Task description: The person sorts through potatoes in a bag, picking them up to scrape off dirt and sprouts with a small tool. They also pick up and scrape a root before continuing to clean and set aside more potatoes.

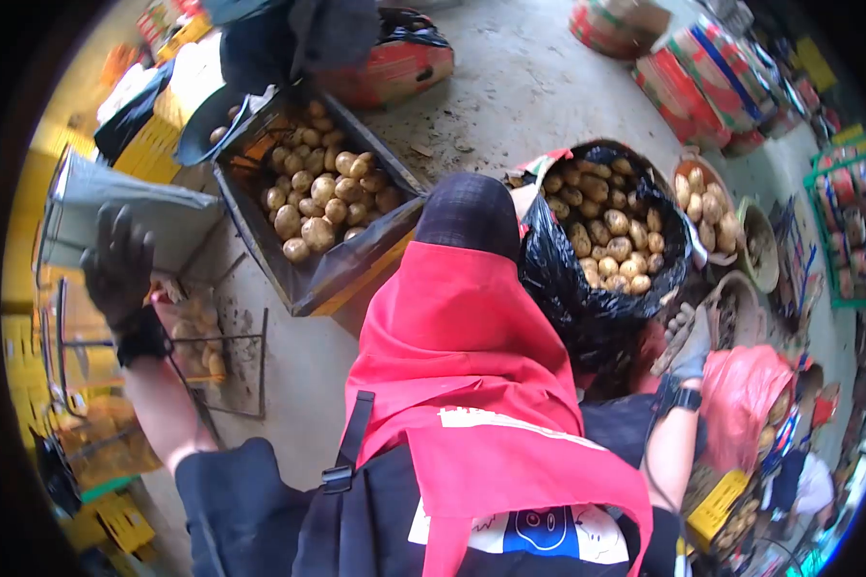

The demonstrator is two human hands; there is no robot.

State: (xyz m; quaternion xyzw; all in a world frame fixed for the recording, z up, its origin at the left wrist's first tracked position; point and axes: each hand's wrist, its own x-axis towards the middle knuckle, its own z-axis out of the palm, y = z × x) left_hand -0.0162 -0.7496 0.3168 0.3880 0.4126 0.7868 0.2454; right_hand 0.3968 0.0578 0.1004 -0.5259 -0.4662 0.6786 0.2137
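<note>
Well, the left hand [120,274] is spread, the right hand [689,350] (grip unclear) beside the black bag [570,291]

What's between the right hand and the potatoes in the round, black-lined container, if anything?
The bunched black plastic along the container's near edge: the right hand is outside it, the potatoes inside. The top is open, with nothing visible covering the pile.

A head-worn camera looks forward and steeply down from close above the red apron [457,322].
</note>
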